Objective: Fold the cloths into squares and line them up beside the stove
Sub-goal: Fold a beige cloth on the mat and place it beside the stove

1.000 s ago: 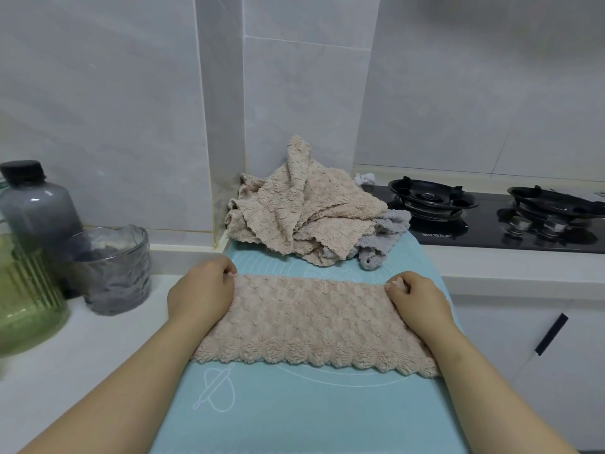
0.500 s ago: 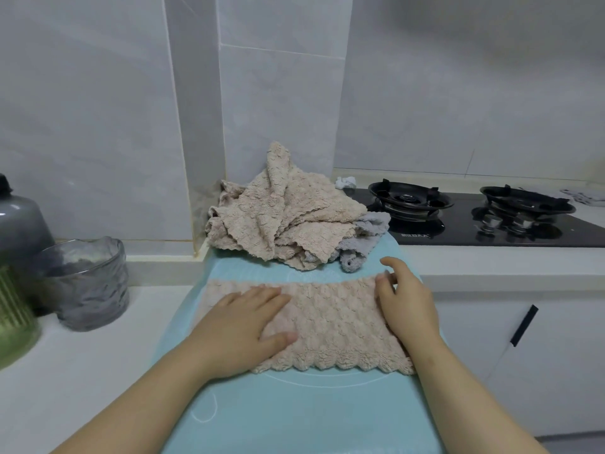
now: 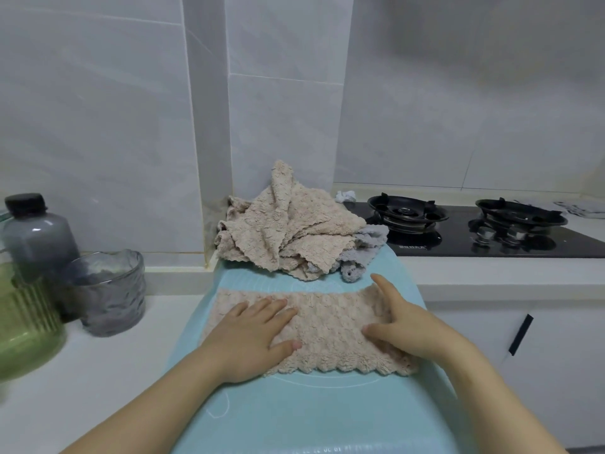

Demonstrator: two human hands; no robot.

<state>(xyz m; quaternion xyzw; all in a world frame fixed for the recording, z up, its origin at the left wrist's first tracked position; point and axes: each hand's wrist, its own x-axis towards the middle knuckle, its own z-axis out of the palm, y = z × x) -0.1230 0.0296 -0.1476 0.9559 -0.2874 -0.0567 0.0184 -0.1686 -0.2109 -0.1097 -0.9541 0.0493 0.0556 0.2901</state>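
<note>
Beige fleece cloth [image 3: 330, 322] is lying as a long folded strip across the teal mat [image 3: 294, 417], its scalloped edge facing the person, with the stove [image 3: 458, 237] sitting off to the right and further back. A second ago both hands were pinching the strip's far corners in curled fists; now they are lying flat on it. The left hand [image 3: 252, 335] is pressing the left half with fingers straight and spread, and the right hand [image 3: 406, 326] is resting open on the right half, having slid inward from the end. That is reading as the first fold being finished and smoothed down (the strip is looking much longer than it is deep, so it is not a square yet). A crosswise fold, end over end, is probably what is coming next. Behind the strip the heap of unfolded cloths [image 3: 288, 231], beige with a grey one [image 3: 363, 253] tucked under, is waiting at the mat's far end; nothing is lined up beside the stove so far.
</note>
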